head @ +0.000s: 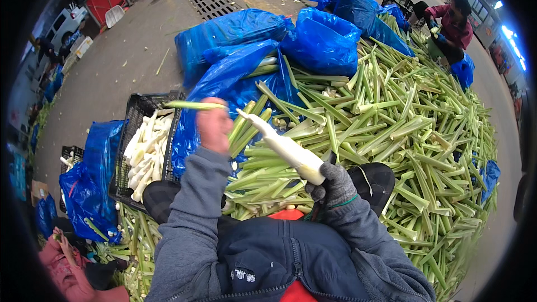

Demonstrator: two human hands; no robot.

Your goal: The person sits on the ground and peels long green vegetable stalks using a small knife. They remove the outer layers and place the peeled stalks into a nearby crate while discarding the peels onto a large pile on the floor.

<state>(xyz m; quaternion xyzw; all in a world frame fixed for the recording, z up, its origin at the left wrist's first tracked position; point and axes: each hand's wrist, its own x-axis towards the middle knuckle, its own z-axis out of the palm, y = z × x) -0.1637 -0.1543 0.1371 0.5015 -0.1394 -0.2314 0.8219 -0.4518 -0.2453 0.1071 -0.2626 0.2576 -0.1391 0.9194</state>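
My right hand (337, 185), in a grey knit glove, grips the thick base of a peeled white stem that looks like a water bamboo shoot (289, 149). Its thin tip points up and left, towards my other hand. A narrow dark object (332, 157) sticks up beside the gloved thumb; whether it is a knife cannot be made out. Bare and blurred by motion, my left hand (214, 128) holds a strip of green husk (188, 105) that points left. Unpeeled green stalks (247, 128) lie on a blue plastic bag (184, 142) just beyond my hands.
A black plastic crate (119, 151) of peeled shoots stands left of my knee. Green husks (402, 134) are heaped in front and along my right. Full blue bags (321, 44) stand ahead. One person (455, 25) sits at far right, another (71, 264) at lower left.
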